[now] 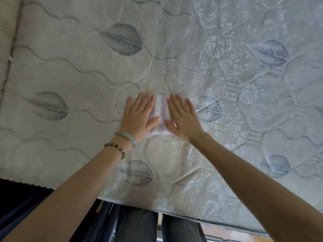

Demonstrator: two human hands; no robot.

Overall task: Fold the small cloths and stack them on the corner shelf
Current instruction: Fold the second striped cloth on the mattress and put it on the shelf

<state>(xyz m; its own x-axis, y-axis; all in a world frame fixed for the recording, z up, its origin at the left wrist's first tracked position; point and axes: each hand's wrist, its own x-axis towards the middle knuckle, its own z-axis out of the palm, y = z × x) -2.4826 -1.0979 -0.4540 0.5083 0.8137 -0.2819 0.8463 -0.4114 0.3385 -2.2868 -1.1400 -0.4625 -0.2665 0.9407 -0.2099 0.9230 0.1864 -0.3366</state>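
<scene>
A small white and pale pink striped cloth (162, 109) lies folded on the mattress (87, 67), near its middle. My left hand (139, 112) lies flat on the cloth's left part, fingers straight and pointing away from me. My right hand (181, 116) presses flat on its right part, fingers straight too. Both thumbs point inward over the cloth. Only a narrow strip of cloth shows between the hands, plus its near edge. No shelf is in view.
The quilted mattress with grey leaf prints fills most of the view. Its near edge (157, 209) runs across the bottom, with my legs (139, 227) and dark fabric (26, 198) below it. A seam (12, 55) runs down the far left.
</scene>
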